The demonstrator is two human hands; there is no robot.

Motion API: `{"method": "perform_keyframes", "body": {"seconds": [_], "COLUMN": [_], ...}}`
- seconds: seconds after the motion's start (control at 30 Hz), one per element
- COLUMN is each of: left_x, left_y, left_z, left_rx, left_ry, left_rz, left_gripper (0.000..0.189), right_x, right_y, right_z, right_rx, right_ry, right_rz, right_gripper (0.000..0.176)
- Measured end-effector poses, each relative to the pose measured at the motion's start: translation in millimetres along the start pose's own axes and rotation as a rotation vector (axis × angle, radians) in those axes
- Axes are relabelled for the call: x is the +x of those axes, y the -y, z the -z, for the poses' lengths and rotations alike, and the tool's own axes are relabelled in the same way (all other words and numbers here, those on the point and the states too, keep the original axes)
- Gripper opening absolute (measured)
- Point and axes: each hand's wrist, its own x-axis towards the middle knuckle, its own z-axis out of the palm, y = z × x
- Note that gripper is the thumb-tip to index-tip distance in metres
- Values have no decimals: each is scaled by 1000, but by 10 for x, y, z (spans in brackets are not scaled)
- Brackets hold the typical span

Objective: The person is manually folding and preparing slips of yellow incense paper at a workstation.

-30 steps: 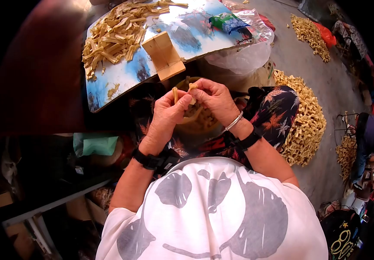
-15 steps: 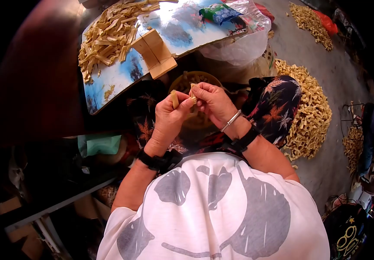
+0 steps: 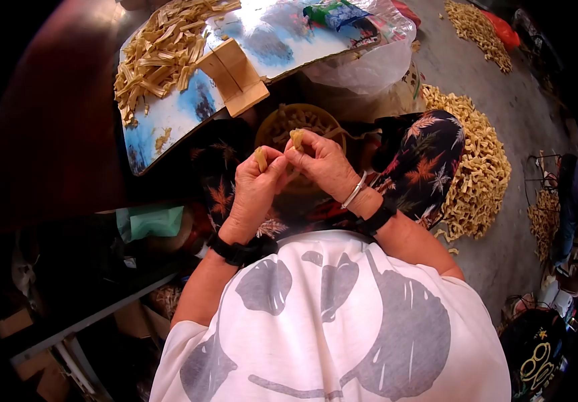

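Note:
Both hands meet in front of my lap, over a yellow round container [image 3: 334, 122] with short pale pieces inside. My left hand [image 3: 252, 194] is closed, with a pale yellow strip [image 3: 261, 160], like tofu skin, poking up between thumb and fingers. My right hand [image 3: 332, 166] pinches another yellowish end [image 3: 296, 139] at its fingertips. The fingertips of the two hands nearly touch; whether both ends belong to one strip is hidden. Beyond them, a wooden L-shaped block [image 3: 247, 99] sits at the edge of a blue-and-white board [image 3: 195, 124].
Loose yellow strips [image 3: 158, 63] are heaped on the board at upper left. A clear plastic bag [image 3: 379, 70] hangs by its right end. On the floor at right lies a large pile of short, knotted-looking pieces [image 3: 480, 174], with another pile [image 3: 480, 37] farther back.
My hands have shifted and turned slightly, and less of the strip shows above my left hand. The right fingertips have moved a little left. The view has shifted slightly.

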Motion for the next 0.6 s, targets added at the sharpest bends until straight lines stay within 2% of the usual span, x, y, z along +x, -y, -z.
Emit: {"method": "perform_keyframes", "body": {"seconds": [0.07,0.17,0.2,0.3,0.33,0.43,0.47,0.57,0.6], "left_x": [-39,-92,-72,-50,-40,29,19,10,13], "left_y": [91,291,406,295,269,290,262,206,259], "left_z": [50,112,180,356,386,492,478,423,413], "left_rx": [2,142,202,18,-43,-92,-7,193,239], "left_ry": [39,42,-2,-77,-65,-11,-60,-38,-48], "left_rz": [12,107,46,114,76,-48,-49,-125,-120], "left_gripper": [10,10,12,21,26,25,26,28,28], "right_x": [-66,-226,-261,-238,-202,-110,-79,-76,-68], "right_y": [-84,-175,-207,-599,-678,-765,-951,-880,-588], "right_z": [-26,-31,-33,92,150,246,318,329,249], "right_rx": [21,-32,-133,39,159,496,511,254,-48], "right_ry": [6,36,8,-76,-117,-285,-291,-229,-89], "right_rz": [-53,-337,-425,-660,-717,-723,-754,-759,-653], "right_gripper": [15,18,20,16,12,23,30,31,37]}}
